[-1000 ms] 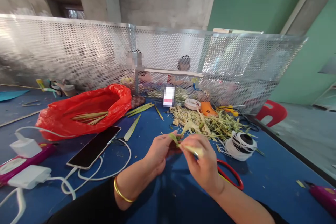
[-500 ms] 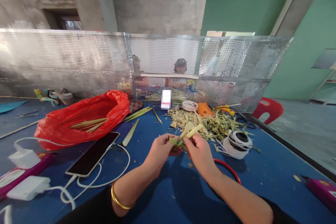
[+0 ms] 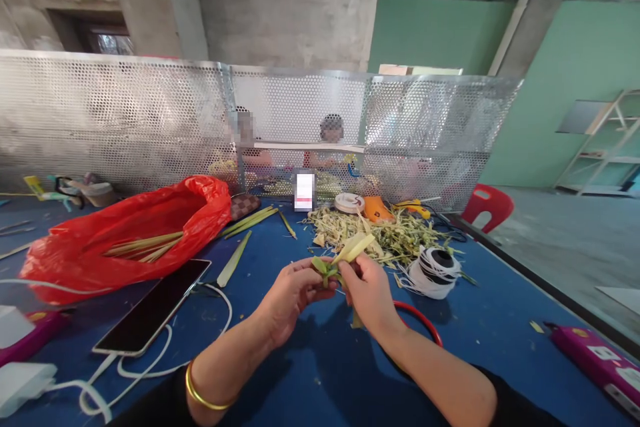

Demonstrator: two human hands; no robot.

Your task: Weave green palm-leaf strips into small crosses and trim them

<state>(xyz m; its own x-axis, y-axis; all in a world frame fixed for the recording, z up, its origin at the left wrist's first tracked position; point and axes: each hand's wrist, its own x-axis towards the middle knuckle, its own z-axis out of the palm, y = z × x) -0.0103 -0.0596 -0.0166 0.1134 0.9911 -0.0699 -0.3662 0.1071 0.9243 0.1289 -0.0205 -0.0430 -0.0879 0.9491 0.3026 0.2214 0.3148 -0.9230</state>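
My left hand (image 3: 290, 295) and my right hand (image 3: 369, 295) meet above the blue table (image 3: 320, 373), both pinched on a small folded piece of green and pale-yellow leaf strip (image 3: 345, 255). A loose end of the strip sticks up and to the right between my fingers. A gold bangle (image 3: 200, 395) sits on my left wrist. Just beyond my hands lies a heap of leaf scraps (image 3: 390, 233). Red-handled scissors (image 3: 423, 323) lie partly hidden under my right forearm.
A red plastic bag (image 3: 125, 233) holding leaf strips lies at the left, with a phone (image 3: 153, 307) on a white cable beside it. A spool of white cord (image 3: 435, 270) is at the right. A perforated metal screen (image 3: 250, 127) closes the far edge; two people sit behind it.
The view has swung to the right and everything has shifted left. My right hand turned the strip's end from pointing down-right to sticking up beyond my fingers.
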